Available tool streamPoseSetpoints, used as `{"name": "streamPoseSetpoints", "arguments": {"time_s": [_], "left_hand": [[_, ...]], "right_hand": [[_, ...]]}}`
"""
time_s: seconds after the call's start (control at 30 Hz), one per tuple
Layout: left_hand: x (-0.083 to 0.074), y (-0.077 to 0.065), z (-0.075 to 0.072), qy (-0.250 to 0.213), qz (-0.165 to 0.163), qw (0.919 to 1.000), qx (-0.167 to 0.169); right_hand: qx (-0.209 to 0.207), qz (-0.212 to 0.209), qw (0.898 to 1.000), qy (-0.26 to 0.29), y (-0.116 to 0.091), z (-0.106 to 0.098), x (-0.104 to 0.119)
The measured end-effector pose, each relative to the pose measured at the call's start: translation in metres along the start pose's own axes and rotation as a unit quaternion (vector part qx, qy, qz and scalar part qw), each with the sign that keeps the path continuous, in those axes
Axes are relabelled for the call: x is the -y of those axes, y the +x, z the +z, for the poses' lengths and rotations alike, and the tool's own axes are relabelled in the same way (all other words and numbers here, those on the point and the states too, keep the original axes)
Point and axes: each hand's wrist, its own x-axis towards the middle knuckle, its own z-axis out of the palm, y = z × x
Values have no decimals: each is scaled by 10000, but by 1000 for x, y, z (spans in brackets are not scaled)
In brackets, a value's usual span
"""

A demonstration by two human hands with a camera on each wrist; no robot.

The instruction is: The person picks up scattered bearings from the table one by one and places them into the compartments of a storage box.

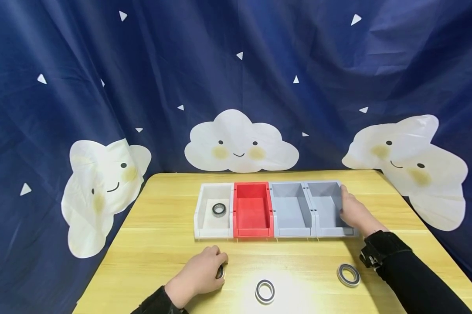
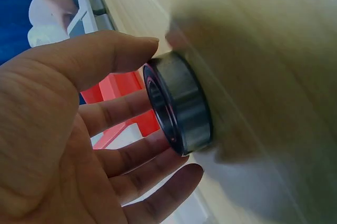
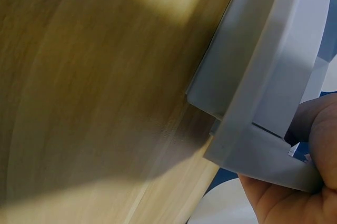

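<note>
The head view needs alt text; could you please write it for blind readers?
A person's left hand holds a ring at a wooden table while the right hand grips the rightmost of four bins: white, red and two grey. Another ring lies in the white bin, two on the table.

I can read no words, numbers, brands or labels in any of the views. I make out no marking on the bearing [image 2: 192, 103] held in my left hand [image 1: 202, 271], nor on the grey bin [image 1: 334, 232] my right hand [image 1: 358, 213] grips. On the two bearings [image 1: 265, 302] lying on the table [image 1: 153, 244] and the one in the white bin [image 1: 214, 233], any print is too small to tell. The blue curtain [image 1: 204, 26] carries no legible lettering.
</note>
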Motion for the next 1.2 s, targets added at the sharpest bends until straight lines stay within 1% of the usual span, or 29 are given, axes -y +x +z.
{"name": "streamPoseSetpoints", "arguments": {"time_s": [0.23,0.43,0.57,0.93,1.2], "left_hand": [[-2,-2,4,-80,-17,9999,-91],[-3,-7,4,-163,-47,9996,-236],[-2,-9,4,-230,-78,9993,-273],[-1,-9,4,-180,-28,9996,-227],[0,-6,2,-192,62,9997,-105]], "right_hand": [[-37,-15,10000,27,0,1,-2],[-70,-23,10000,32,1,1,-1],[-71,-15,10000,62,0,0,0],[-27,17,10000,40,0,0,1],[16,69,10000,66,1,1,0]]}}
